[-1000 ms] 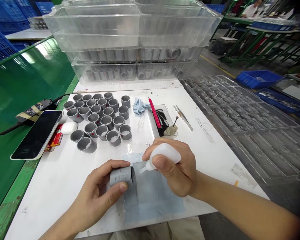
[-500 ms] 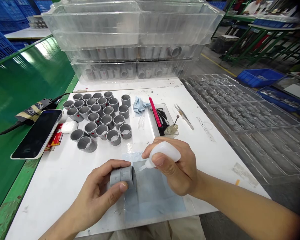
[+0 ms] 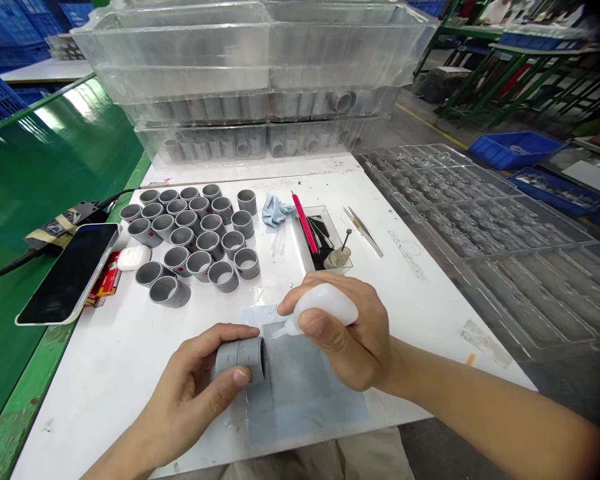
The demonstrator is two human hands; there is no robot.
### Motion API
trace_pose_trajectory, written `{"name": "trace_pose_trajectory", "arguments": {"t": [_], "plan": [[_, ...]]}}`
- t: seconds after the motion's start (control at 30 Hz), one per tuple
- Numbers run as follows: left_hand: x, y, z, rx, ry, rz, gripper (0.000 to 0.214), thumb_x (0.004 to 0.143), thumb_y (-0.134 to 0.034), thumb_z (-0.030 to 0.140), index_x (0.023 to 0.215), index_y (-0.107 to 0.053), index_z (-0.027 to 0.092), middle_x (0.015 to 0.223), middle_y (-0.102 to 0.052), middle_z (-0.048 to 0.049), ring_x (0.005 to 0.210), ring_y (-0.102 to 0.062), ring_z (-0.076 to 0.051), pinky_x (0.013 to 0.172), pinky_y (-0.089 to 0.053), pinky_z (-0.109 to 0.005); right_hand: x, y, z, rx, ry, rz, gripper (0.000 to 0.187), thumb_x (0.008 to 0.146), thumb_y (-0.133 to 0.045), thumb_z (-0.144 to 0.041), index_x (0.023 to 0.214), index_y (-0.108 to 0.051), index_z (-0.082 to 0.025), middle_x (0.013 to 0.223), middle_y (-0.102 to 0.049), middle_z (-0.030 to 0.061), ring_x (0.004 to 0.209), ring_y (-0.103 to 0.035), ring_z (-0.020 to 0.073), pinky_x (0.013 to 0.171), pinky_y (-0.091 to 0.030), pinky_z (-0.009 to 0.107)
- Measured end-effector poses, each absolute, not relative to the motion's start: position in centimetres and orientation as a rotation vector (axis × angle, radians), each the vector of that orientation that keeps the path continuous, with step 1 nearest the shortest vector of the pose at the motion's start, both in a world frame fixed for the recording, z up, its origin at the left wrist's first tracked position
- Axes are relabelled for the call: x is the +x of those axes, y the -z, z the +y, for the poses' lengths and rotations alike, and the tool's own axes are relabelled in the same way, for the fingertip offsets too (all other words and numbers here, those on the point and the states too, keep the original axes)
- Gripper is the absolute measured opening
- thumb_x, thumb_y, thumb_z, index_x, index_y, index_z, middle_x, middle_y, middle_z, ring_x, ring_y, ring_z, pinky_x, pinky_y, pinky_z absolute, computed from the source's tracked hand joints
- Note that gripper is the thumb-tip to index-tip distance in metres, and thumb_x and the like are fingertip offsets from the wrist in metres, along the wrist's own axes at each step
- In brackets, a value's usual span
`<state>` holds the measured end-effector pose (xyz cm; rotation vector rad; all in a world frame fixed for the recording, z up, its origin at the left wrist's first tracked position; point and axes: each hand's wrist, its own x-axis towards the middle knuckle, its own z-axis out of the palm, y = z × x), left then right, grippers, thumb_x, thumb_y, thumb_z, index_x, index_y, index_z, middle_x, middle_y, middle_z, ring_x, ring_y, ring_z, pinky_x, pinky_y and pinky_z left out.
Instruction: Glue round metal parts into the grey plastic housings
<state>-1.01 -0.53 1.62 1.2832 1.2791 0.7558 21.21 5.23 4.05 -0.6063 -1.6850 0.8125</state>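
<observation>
My left hand (image 3: 195, 387) grips a grey ring-shaped sleeve (image 3: 240, 359) on its side, thumb and fingers around its wall and its open end facing right. A white squeeze bottle (image 3: 330, 308) is clasped in my right hand (image 3: 357, 340), its thin nozzle pointing left, just off the sleeve's rim. Beneath both hands lies a pale blue sheet (image 3: 310, 407). Several more grey sleeves (image 3: 199, 263) stand upright in loose rows beyond my left hand. Whether anything is coming out of the nozzle is too small to tell.
Left of the sleeves are a phone (image 3: 67, 273) and a white case (image 3: 134, 257). Past my right hand are a small tray with a red pen-like tool (image 3: 305, 223), a glass jar (image 3: 338, 257) and tweezers (image 3: 363, 231). Stacked clear bins (image 3: 205, 60) rise at the back.
The nozzle has drawn slightly away from the sleeve's open end, and the sleeve is turned a little in my left hand. The whole view has shifted slightly.
</observation>
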Motion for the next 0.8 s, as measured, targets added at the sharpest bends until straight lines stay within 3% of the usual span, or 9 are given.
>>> {"name": "trace_pose_trajectory", "arguments": {"t": [0.17,0.43,0.6,0.8], "plan": [[-1.0,-1.4,-0.7,1.262,-0.790,1.264,0.028,0.088,-0.073,0.055,0.111,-0.077,0.040,0.116,-0.074,0.0021,0.115,-0.061,-0.026,0.084,-0.049,-0.028,21.2,-4.3,5.2,-0.596,-0.768,-1.691,0.034,0.102,-0.059,-0.035,0.077,-0.072,-0.015,0.063,-0.065,0.0002,0.053,-0.055,0.0101,0.053,-0.046,0.026],[-1.1,-1.2,-0.6,1.224,-0.825,1.250,0.035,0.089,-0.074,0.052,0.118,-0.074,0.033,0.116,-0.072,-0.0023,0.098,-0.063,-0.022,0.078,-0.049,-0.028,21.7,-4.7,5.3,-0.579,-0.745,-1.660,0.035,0.102,-0.058,-0.038,0.083,-0.074,-0.014,0.063,-0.066,0.0041,0.057,-0.061,0.0150,0.054,-0.048,0.029],[-0.6,-0.8,-0.6,1.151,-0.961,1.219,0.043,0.086,-0.082,0.031,0.126,-0.066,0.034,0.123,-0.065,-0.0006,0.111,-0.061,-0.018,0.095,-0.050,-0.023,22.0,-4.8,5.8,-0.523,-0.608,-1.640,0.030,0.102,-0.058,-0.033,0.084,-0.074,-0.014,0.069,-0.071,0.0067,0.056,-0.060,0.0158,0.055,-0.047,0.032],[-0.4,-0.6,-0.3,1.203,-0.973,1.211,0.032,0.084,-0.082,0.026,0.114,-0.073,0.030,0.132,-0.060,-0.0024,0.121,-0.060,-0.020,0.098,-0.051,-0.023,22.7,-5.0,4.7,-0.560,-0.445,-1.653,0.025,0.099,-0.062,-0.033,0.091,-0.075,-0.013,0.068,-0.070,0.0076,0.053,-0.056,0.0176,0.052,-0.041,0.034]]}}
